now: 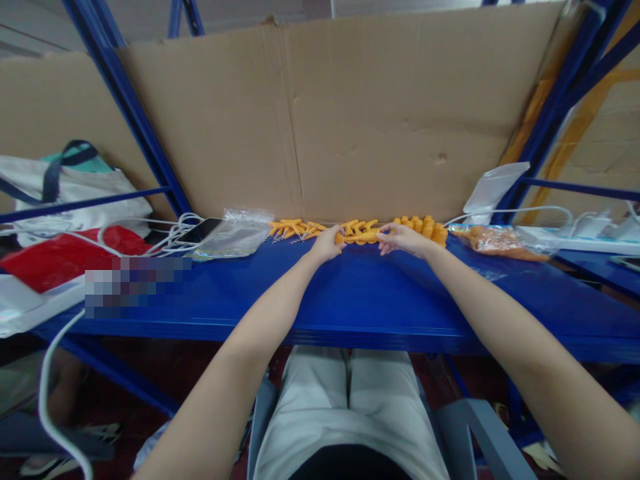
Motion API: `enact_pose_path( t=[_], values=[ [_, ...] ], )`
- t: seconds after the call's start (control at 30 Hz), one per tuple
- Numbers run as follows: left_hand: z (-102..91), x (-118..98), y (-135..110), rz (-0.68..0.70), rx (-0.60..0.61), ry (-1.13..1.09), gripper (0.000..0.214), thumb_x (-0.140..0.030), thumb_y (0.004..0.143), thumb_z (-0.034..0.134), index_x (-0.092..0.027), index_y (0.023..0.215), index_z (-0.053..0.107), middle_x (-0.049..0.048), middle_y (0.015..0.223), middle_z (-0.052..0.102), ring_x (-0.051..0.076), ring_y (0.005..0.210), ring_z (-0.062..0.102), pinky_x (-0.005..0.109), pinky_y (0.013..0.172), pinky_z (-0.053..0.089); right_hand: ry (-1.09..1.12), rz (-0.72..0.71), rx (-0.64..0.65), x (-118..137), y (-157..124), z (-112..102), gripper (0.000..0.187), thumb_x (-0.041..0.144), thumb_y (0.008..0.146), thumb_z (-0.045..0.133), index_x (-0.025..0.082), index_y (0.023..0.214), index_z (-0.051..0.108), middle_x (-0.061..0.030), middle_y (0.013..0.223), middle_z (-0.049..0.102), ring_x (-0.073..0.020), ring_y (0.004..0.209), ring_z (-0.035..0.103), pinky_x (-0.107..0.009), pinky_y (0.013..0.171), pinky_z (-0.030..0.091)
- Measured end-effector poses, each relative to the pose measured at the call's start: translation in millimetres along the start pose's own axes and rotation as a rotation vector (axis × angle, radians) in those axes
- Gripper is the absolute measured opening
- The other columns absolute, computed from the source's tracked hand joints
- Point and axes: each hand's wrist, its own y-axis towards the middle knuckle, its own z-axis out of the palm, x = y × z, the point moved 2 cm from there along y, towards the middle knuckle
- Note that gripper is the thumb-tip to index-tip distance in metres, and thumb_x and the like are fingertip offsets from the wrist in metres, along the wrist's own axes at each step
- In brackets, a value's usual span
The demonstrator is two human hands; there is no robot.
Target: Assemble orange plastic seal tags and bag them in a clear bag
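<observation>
My left hand [327,245] is at the back of the blue table, its fingers closed round a small orange plastic piece [340,238]. To its right, my right hand [401,239] has curled fingers at the end of another orange plastic piece [367,237]; its grip is small and partly hidden. Behind and between the hands lie branched orange pieces [353,227]. More orange pieces with small metal chains [290,228] are left of my left hand. Rows of stubby orange pieces [429,228] stand just beyond my right hand.
The blue tabletop [370,293] runs up to a tall cardboard panel [390,120]. Clear plastic bags [233,237] and a dark phone-like object lie left, near white cables and a red bag [65,257]. A bag of orange pieces [500,241] and a power strip [580,239] lie right.
</observation>
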Motion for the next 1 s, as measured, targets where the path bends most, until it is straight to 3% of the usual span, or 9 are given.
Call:
enact_pose_path(
  t=[0.17, 0.33, 0.57, 0.7, 0.8, 1.0],
  values=[
    [-2.2, -4.3, -2.2, 0.044, -0.028, 0.041, 0.023, -0.010, 0.073, 0.068, -0.021, 0.091, 0.059, 0.0002, 0.086, 0.067, 0.016, 0.080, 0.063, 0.028, 0.079, 0.049, -0.092, 0.058, -0.002, -4.1, 2.1, 6.0, 0.056, 0.072, 0.087, 0.041, 0.020, 0.075, 0.058, -0.0072, 0.054, 0.061, -0.0194, 0.052, 0.063, -0.034, 0.054, 0.053],
    [-3.3, -5.1, -2.6, 0.065, -0.026, 0.063, 0.023, -0.010, 0.072, 0.068, -0.020, 0.091, 0.059, -0.0007, 0.086, 0.065, 0.015, 0.081, 0.062, 0.027, 0.078, 0.049, -0.174, 0.136, -0.053, -6.6, 5.5, 10.0, 0.068, 0.079, 0.086, 0.028, 0.020, 0.063, 0.054, -0.0057, 0.046, 0.053, -0.0148, 0.042, 0.054, -0.028, 0.044, 0.045],
    [-1.2, -1.8, -0.8, 0.056, -0.041, 0.054, 0.023, -0.010, 0.072, 0.069, -0.021, 0.090, 0.059, -0.0009, 0.083, 0.064, 0.015, 0.079, 0.061, 0.027, 0.077, 0.049, -0.186, 0.142, -0.042, -3.2, 3.1, 7.6, 0.071, 0.082, 0.083, 0.026, 0.020, 0.068, 0.057, -0.0071, 0.052, 0.056, -0.0165, 0.046, 0.057, -0.030, 0.046, 0.048],
    [-1.5, -1.2, -0.8, 0.041, -0.021, 0.023, 0.023, -0.010, 0.072, 0.068, -0.020, 0.090, 0.059, -0.0013, 0.082, 0.063, 0.015, 0.077, 0.061, 0.027, 0.076, 0.048, -0.198, 0.145, 0.062, -1.1, -1.4, 3.2, 0.066, 0.083, 0.079, 0.038, 0.020, 0.072, 0.057, -0.0070, 0.060, 0.058, -0.0168, 0.052, 0.058, -0.032, 0.053, 0.049],
    [-2.6, -2.1, -1.5, 0.037, -0.010, 0.023, 0.023, -0.009, 0.073, 0.066, -0.020, 0.092, 0.058, -0.0020, 0.079, 0.062, 0.015, 0.075, 0.060, 0.026, 0.074, 0.048, -0.179, 0.136, 0.059, -3.9, -0.8, 1.6, 0.065, 0.083, 0.077, 0.042, 0.020, 0.074, 0.057, -0.0058, 0.058, 0.056, -0.0164, 0.050, 0.055, -0.032, 0.051, 0.049],
    [-3.4, -2.8, -2.1, 0.043, 0.028, 0.003, 0.023, -0.010, 0.076, 0.064, -0.018, 0.096, 0.058, -0.0038, 0.072, 0.060, 0.013, 0.068, 0.059, 0.024, 0.070, 0.047, -0.086, 0.087, 0.066, -8.3, 3.1, 3.3, 0.053, 0.072, 0.084, 0.048, 0.020, 0.087, 0.056, -0.0066, 0.070, 0.066, -0.0116, 0.046, 0.054, -0.025, 0.045, 0.044]
  ],
)
